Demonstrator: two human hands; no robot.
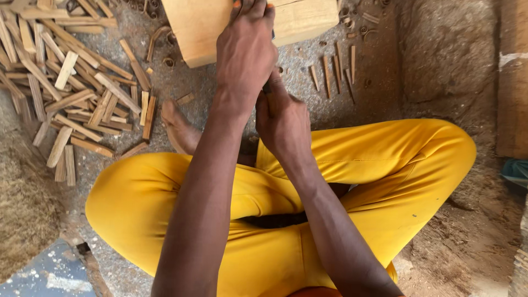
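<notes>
I sit cross-legged on the dirt floor [440, 66] in my yellow trousers [385, 165], working against the pale wooden block [198, 27] in front of my knees. My left hand [245, 52] is closed around something at the block's near face; a bit of orange shows past the fingers, perhaps a tool handle, but I cannot tell what it is. My right hand [283, 121] sits just behind and below the left, curled shut around a thin dark shaft that pokes up between thumb and fingers; its tip is hidden under my left wrist. My judgement: with both hands stacked this close, a slip of whatever the right one grips could drive into my left wrist or palm, and the block, resting loose on the floor, may shift if pushed. My bare foot [179, 129] lies just beside the work, near enough to be hit. To my left the pile of split wood sticks [71, 93] crowds the floor; a few thin slivers [333, 71] lie to the right, with open ground beyond them.
</notes>
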